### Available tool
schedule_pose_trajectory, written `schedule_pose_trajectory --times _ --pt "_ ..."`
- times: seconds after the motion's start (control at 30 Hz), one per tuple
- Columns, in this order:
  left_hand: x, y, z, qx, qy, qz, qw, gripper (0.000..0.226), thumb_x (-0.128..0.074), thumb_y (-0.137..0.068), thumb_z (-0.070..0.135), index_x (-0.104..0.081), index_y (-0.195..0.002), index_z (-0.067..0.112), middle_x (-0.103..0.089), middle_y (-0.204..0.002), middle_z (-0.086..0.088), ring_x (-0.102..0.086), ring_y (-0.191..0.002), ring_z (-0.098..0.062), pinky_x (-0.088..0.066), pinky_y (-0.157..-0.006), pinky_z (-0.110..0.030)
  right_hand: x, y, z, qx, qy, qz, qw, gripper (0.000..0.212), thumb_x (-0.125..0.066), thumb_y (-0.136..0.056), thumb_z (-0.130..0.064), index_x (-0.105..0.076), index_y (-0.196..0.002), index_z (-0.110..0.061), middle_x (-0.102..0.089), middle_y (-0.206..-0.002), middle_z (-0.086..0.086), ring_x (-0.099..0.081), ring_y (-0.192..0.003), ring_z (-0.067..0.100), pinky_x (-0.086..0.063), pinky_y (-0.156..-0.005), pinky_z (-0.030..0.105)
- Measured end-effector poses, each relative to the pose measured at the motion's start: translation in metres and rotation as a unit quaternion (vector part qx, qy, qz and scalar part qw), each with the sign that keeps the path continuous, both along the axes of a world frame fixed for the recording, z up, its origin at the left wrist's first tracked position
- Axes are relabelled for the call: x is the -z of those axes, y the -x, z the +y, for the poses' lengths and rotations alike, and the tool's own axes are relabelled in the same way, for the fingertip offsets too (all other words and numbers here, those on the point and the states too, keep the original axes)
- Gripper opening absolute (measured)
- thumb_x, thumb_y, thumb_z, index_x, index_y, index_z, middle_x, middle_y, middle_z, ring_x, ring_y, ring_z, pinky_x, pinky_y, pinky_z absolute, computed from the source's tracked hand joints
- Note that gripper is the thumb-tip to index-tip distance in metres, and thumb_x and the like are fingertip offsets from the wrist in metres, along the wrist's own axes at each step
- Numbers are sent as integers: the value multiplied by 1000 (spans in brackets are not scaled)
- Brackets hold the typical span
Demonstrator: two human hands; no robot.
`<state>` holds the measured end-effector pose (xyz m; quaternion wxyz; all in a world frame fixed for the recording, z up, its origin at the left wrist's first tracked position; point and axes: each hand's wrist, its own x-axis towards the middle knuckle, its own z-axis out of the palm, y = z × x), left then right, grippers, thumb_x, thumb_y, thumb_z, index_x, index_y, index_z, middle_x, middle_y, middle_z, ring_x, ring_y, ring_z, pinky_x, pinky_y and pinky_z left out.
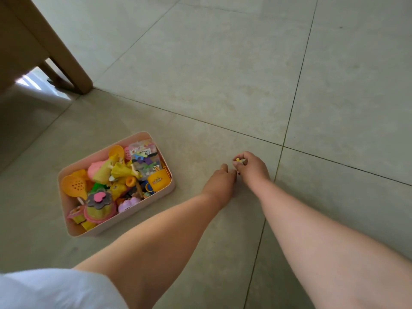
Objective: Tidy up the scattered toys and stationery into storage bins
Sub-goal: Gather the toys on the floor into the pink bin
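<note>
Two bare hands reach out low over the tiled floor (223,74), close together, just right of a pink storage bin (156,198). The right hand (252,168) has its fingers (242,155) curled and pinched on a small yellow toy piece (239,160), held just above the floor near a grout line; the piece is too small to tell its long axis or which way it points. The left hand (219,181) is beside it, fingers bent downward toward the floor, the tips hidden behind the knuckles, so I cannot tell whether they hold anything.

The bin sits on the floor with its long axis running from near-left to far-right, open at the top and heaped with toys. Inside lie an orange strainer scoop (74,186) at the left side, a toy cupcake with a pink heart (99,205) at the near end, a yellow toy cup (157,179) against the right wall, and a clear bag of small coloured pieces (143,157) at the far end, with yellow and pink plastic toys piled between them.

A wooden furniture leg (66,54) stands on the floor at the upper left, well apart from the bin. A white sleeve (55,288) shows at the lower left.
</note>
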<state>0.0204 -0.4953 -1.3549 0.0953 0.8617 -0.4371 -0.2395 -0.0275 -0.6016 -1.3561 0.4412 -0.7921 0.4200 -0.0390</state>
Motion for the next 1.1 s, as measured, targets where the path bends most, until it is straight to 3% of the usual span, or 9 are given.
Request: schedule_pose_trajectory --times 0.3,0.43,0.57,0.67,0.73,0.83,0.93,1.0,1.1 --pt "-4 5 7 -79 -13 39 996 25 -54 -89 8 -56 -113 7 -43 -120 -16 -56 -99 -37 -44 -84 -37 9 3 7 -5 -17 3 1000 5 -64 -87 -25 -63 -86 -30 -59 -80 -3 -65 -84 24 -41 -69 25" --pt "-9 5 9 -74 -31 49 996 29 -56 -84 9 -53 -112 7 -47 -117 -15 -55 -103 -37 -44 -84 -37 9 2 8 -9 -23 14 1000 5 -63 -87 -24 -63 -87 -29 -57 -78 -6 -66 -86 24 -41 -70 25" --pt "-26 -8 13 -133 -22 78 988 36 -62 -82 19 -54 -117 10 -51 -119 -12 -56 -106 -31 -44 -86 -32 -2 -20 18 -19 -39 -14 999 9 -65 -87 -26 -66 -95 -27 -55 -76 -7 -65 -86 22 -45 -75 27" --pt "-57 -36 20 -149 -89 23 985 35 -57 -89 28 -59 -118 9 -56 -119 -11 -59 -104 -29 -46 -81 -31 -18 -47 33 -20 -68 -68 995 8 -66 -86 -29 -67 -94 -28 -66 -85 0 -67 -85 20 -49 -80 30" --pt "-88 -58 36 -114 -162 -5 980 30 -51 -92 30 -63 -107 6 -64 -107 -10 -62 -96 -27 -46 -75 -30 -32 -66 51 -35 -106 -103 988 6 -67 -86 -29 -67 -91 -26 -69 -88 3 -66 -81 18 -50 -78 31" --pt "-128 -84 76 -96 -226 32 969 22 -48 -88 19 -60 -73 8 -60 -72 -5 -55 -66 -22 -42 -61 -27 -51 -88 82 -119 -193 -110 968 7 -68 -87 -21 -64 -90 -17 -64 -77 1 -56 -63 12 -46 -58 24" --pt "-140 -101 124 -152 -256 53 953 22 -51 -82 18 -64 -67 7 -60 -64 -5 -52 -60 -19 -43 -61 -24 -63 -101 114 -180 -263 -87 944 11 -70 -87 -18 -60 -83 -14 -57 -66 2 -48 -53 11 -43 -48 19" --pt "-144 -103 148 -155 -292 42 943 27 -52 -86 20 -59 -61 14 -58 -55 1 -50 -56 -14 -40 -54 -21 -63 -106 130 -225 -240 -76 941 13 -72 -85 -19 -62 -78 -16 -57 -61 2 -52 -52 12 -46 -49 21" --pt "-144 -97 162 -122 -324 -22 938 19 -50 -93 25 -68 -93 18 -61 -79 2 -53 -75 -15 -40 -62 -22 -64 -108 149 -288 -191 -76 935 16 -72 -85 -18 -62 -72 -18 -61 -64 3 -56 -52 14 -54 -59 30"
